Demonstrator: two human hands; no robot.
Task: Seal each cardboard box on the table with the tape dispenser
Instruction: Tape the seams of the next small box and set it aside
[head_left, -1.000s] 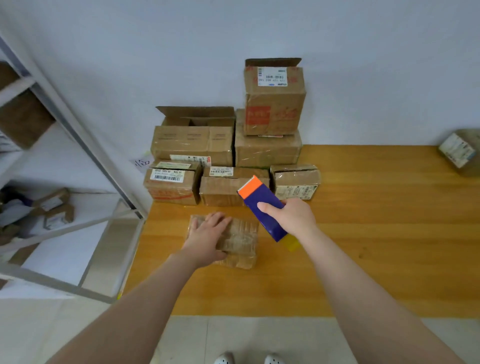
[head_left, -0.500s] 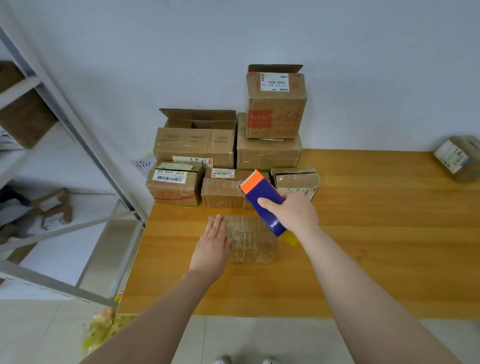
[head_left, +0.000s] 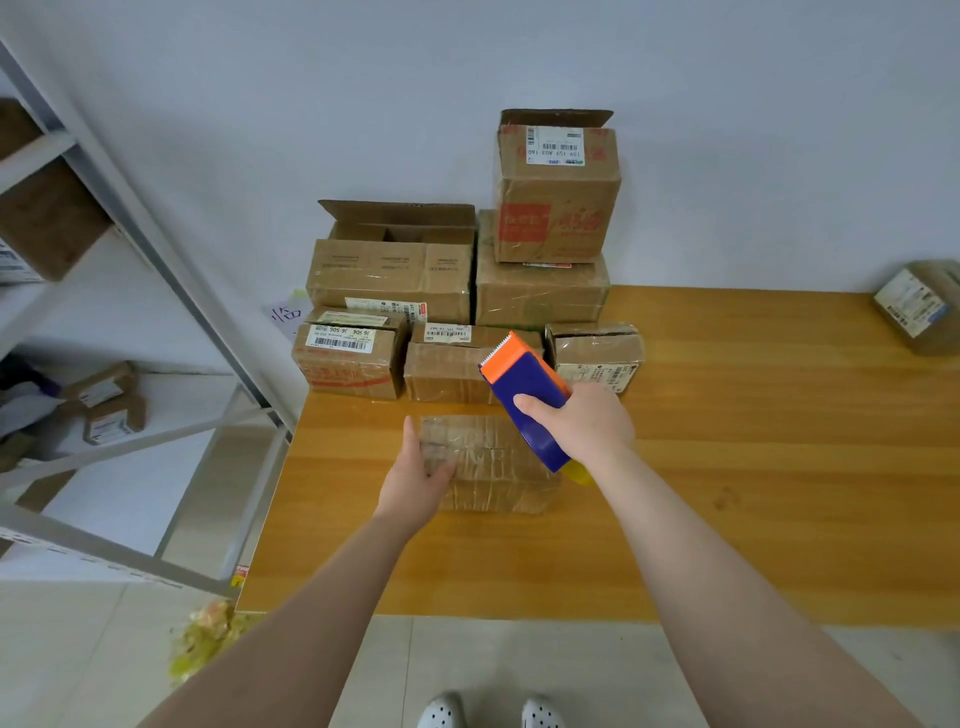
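A small flat cardboard box (head_left: 493, 465), wrapped in clear tape, lies on the wooden table (head_left: 727, 467) in front of me. My left hand (head_left: 415, 480) grips its left end, thumb on top. My right hand (head_left: 582, 423) holds a blue tape dispenser (head_left: 530, 400) with an orange toothed head, tilted above the box's right part. Behind stands a stack of several cardboard boxes (head_left: 395, 280); the back left one and the top one (head_left: 556, 192) have open flaps.
A lone labelled box (head_left: 919, 306) sits at the table's far right. A metal shelf rack (head_left: 156, 249) with small parcels stands to the left. Yellowish crumpled wrap (head_left: 202, 639) lies on the floor by the table's left corner.
The small box has slid to the right and turned square to me. My left hand moved from pressing on its top to gripping its left end. The dispenser stayed above it.
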